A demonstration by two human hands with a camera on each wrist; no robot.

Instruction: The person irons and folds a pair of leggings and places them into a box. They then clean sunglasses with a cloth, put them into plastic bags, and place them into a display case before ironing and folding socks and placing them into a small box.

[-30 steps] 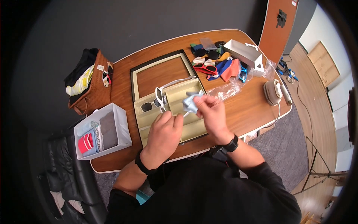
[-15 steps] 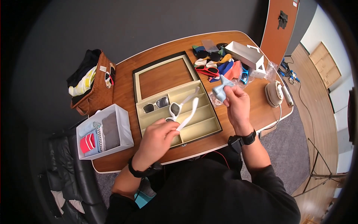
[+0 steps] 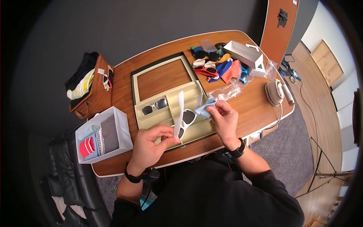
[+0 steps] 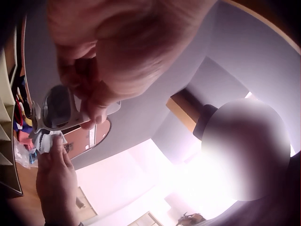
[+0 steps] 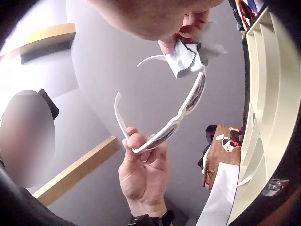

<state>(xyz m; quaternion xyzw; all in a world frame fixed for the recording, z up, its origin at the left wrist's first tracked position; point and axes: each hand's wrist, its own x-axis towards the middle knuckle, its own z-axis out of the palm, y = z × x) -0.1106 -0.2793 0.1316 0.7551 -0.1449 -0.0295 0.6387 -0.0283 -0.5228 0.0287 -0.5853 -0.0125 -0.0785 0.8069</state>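
White-framed sunglasses (image 3: 187, 118) with dark lenses are held above the compartment case (image 3: 147, 122), their arms unfolded. My left hand (image 3: 153, 145) pinches them at one end, by the hinge, as the right wrist view shows. A light blue cleaning cloth (image 3: 206, 109) with a zigzag edge is pinched between the thumb and fingers of my right hand (image 3: 226, 120). In the right wrist view the cloth (image 5: 184, 60) lies against the far end of the frame. Another pair of sunglasses (image 3: 154, 106), pale-framed, rests in an upper compartment of the case.
Red sunglasses (image 3: 205, 70), black sunglasses and colourful cloths lie at the back right, by a white box (image 3: 245, 53) and clear plastic wrap (image 3: 227, 90). A steamer-like appliance (image 3: 274, 92) stands on the right edge. A white bin (image 3: 126, 132) and brown basket (image 3: 101, 85) stand left.
The cloth in my right hand moved away to the right, then came back to the frame's far end. My left hand has turned the sunglasses, so one arm now points upward.
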